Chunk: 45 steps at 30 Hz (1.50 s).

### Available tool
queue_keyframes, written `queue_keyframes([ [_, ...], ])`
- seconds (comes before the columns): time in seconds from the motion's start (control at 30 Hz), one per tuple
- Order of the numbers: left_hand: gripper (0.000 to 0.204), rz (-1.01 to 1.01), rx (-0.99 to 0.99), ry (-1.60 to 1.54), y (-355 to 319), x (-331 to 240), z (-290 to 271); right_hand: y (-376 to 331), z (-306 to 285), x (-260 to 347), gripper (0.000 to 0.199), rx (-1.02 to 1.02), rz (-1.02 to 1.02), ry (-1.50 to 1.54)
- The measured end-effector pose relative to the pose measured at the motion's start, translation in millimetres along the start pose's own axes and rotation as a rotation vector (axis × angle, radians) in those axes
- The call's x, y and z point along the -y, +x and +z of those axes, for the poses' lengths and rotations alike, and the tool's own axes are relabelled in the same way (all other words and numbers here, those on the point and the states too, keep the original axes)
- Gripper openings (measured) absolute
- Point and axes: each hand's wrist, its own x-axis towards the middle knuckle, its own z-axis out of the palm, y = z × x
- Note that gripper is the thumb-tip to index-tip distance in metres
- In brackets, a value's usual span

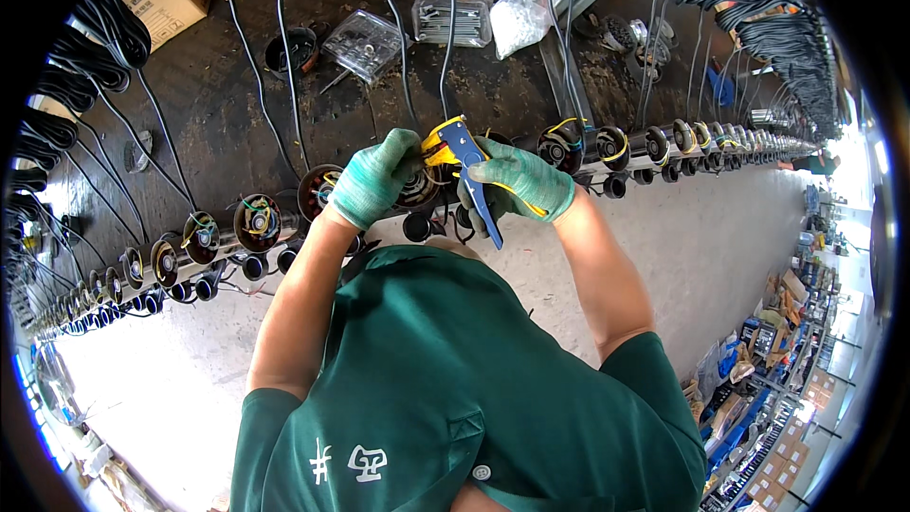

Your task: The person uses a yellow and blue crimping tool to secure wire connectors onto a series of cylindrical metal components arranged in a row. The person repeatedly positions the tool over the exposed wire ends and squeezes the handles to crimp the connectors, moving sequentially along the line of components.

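My right hand (519,176), in a green knit glove, is wrapped round the handles of a blue and yellow wire stripper (463,145). The tool's yellow jaws point up and to the left, toward my left hand (377,178). That hand, gloved the same way, is closed with its fingertips at the jaws; what they pinch is hidden. Right under both hands sits an open round motor housing (417,192), partly covered. To its left is another open housing (320,192) with coloured wires inside. A black cable (399,47) runs down to the housings from above.
A long row of similar housings (258,220) follows the bench edge both ways, with coiled black cables (112,21) above. On the dark bench (355,114) lie a clear tray of small parts (365,45), a tray of long screws (451,21) and a white plastic bag (520,17).
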Motion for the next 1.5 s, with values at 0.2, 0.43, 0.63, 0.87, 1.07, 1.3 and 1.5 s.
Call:
queue_keyframes([
  [0.2, 0.032, -0.017, -0.099, -0.028, -1.2, 4.5, 6.8, 10.8, 3.8, -10.6, 0.042, 0.012, -0.072, 0.123],
  [0.43, 0.030, -0.112, -0.226, -0.088, 5.3, 14.1, 8.8, 30.7, 26.3, -12.6, 0.049, -0.055, -0.369, 0.166],
  [0.63, 0.028, -0.109, -0.226, -0.082, 2.8, 18.5, 9.4, 18.7, 7.1, -23.6, 0.060, -0.061, -0.234, 0.276],
  [0.87, 0.026, -0.080, -0.157, -0.108, 3.4, 14.5, 5.8, 16.4, 13.2, -20.3, 0.060, 0.036, -0.104, 0.250],
  [1.07, 0.026, -0.074, -0.123, -0.147, 4.2, 12.5, 2.2, 16.5, 15.0, -6.3, 0.062, 0.005, -0.102, 0.107],
  [1.3, 0.028, -0.061, -0.081, -0.125, 5.6, 13.0, -0.4, 20.5, 5.2, -11.2, 0.063, -0.005, -0.063, 0.100],
  [1.5, 0.029, -0.059, -0.042, -0.130, 6.8, 10.9, -4.4, 27.5, 1.0, -27.7, 0.061, -0.041, -0.247, -0.079],
])
